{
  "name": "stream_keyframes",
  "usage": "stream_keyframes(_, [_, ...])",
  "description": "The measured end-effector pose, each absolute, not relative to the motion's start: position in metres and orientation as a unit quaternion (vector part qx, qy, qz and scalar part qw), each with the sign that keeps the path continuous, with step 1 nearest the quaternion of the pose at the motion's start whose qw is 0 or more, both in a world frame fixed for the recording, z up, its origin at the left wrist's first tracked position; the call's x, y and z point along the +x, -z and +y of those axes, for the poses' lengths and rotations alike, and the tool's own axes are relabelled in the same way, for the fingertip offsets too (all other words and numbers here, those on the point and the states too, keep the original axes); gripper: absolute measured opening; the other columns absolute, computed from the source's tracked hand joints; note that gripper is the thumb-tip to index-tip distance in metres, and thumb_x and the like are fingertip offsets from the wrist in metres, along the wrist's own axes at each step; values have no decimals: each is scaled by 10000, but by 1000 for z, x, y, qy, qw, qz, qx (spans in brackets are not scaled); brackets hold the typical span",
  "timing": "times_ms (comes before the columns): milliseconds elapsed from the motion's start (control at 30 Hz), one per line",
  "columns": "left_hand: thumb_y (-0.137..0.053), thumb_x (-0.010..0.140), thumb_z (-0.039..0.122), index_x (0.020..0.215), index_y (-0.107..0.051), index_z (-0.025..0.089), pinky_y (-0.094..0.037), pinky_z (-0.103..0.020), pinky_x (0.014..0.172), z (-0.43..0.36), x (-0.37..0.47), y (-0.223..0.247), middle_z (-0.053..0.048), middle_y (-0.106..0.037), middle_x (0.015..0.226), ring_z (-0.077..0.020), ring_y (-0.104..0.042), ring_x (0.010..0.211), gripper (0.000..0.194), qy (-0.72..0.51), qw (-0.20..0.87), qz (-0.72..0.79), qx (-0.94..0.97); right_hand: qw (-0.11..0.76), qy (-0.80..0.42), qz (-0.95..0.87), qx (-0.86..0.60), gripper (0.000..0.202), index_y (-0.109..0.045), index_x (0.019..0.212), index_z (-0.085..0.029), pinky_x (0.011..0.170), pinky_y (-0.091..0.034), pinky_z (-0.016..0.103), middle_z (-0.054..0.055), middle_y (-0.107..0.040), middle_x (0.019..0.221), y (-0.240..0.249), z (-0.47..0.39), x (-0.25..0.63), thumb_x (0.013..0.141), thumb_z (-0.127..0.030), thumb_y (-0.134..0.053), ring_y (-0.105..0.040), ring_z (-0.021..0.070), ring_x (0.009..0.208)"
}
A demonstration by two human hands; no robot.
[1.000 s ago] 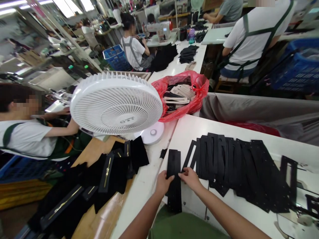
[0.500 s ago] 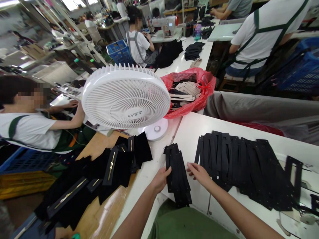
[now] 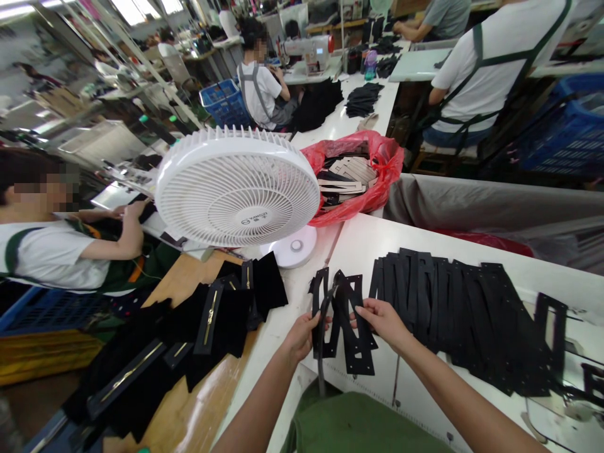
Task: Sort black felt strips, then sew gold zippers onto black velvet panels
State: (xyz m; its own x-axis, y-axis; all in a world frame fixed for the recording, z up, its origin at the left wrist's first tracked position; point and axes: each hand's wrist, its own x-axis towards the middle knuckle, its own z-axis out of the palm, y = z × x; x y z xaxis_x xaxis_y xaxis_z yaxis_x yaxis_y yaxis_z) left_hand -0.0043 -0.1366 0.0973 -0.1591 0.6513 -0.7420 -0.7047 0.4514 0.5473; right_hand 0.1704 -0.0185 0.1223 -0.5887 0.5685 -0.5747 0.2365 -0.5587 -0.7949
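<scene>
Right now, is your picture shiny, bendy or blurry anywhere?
Head view, lower left: glare streaks the wooden board; head view, top: windows glow almost white; head view, upper left: everything leans and looks soft; head view, middle: the black strips show clear edges, but darkness hides detail.

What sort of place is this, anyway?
Likely a sewing workshop: a sewing machine in the background, overlapping black slotted strips and black pieces with gold-coloured zippers suggest it.
</scene>
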Motion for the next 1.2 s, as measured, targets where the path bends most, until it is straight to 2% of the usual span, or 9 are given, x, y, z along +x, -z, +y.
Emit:
stream_keyframes(133, [-740, 698, 357, 802, -617, 121, -379, -176, 455, -134, -6, -98, -62, -657, 731, -78, -527, 516, 286, -505, 650, 568, -14, 129, -758, -449, -456, 420, -566, 749, -180, 548, -552, 339, 75, -691, 759, -133, -7, 182, 600, -555, -681, -668, 229, 651])
stream_keyframes(433, [-755, 626, 496, 723, -632, 99, -383, -223, 536, -123, -13, -102, -42, -626, 607, -107, -506, 525, 427, -510, 623, 588, 73, 232, -646, -470, -556, 413, -589, 744, -187, 561, -509, 267, 50, -670, 695, -158, 46, 265, 612, -563, -700, -629, 184, 618])
stream_keyframes(633, [-697, 691, 497, 924, -663, 147, -434, -270, 660, -97, 1, -110, -37, -680, 754, -180, -581, 680, 421, -526, 584, 603, 142, 198, -642, -511, -536, 424, -582, 745, -185, 595, -518, 303, 73, -672, 754, -166, 42, 287, 680, -601, -632, -633, 218, 683])
stream_keyframes(833, [-654, 748, 456, 1075, -625, 169, -454, -331, 798, -74, 13, -119, -57, -694, 908, -248, -605, 883, 436, -522, 580, 597, 186, 203, -629, -547, -514, 425, -615, 744, -189, 756, -525, 371, 70, -674, 800, -172, 30, 283, 699, -611, -591, -635, 266, 816])
stream_keyframes(1067, [-630, 772, 467, 1042, -629, 135, -473, -333, 787, -42, 39, -124, -82, -687, 953, -250, -614, 906, 428, -523, 620, 548, 203, 236, -636, -510, -529, 483, -630, 963, -181, 853, -498, 413, 126, -676, 968, -178, 34, 306, 665, -561, -651, -612, 293, 983])
stream_keyframes(1200, [-622, 774, 488, 1038, -630, 130, -479, -336, 790, -21, 66, -134, -86, -692, 935, -249, -618, 905, 445, -534, 650, 500, 206, 247, -607, -502, -564, 567, -562, 1109, -195, 806, -525, 418, 125, -681, 979, -184, 37, 332, 698, -582, -616, -632, 295, 938])
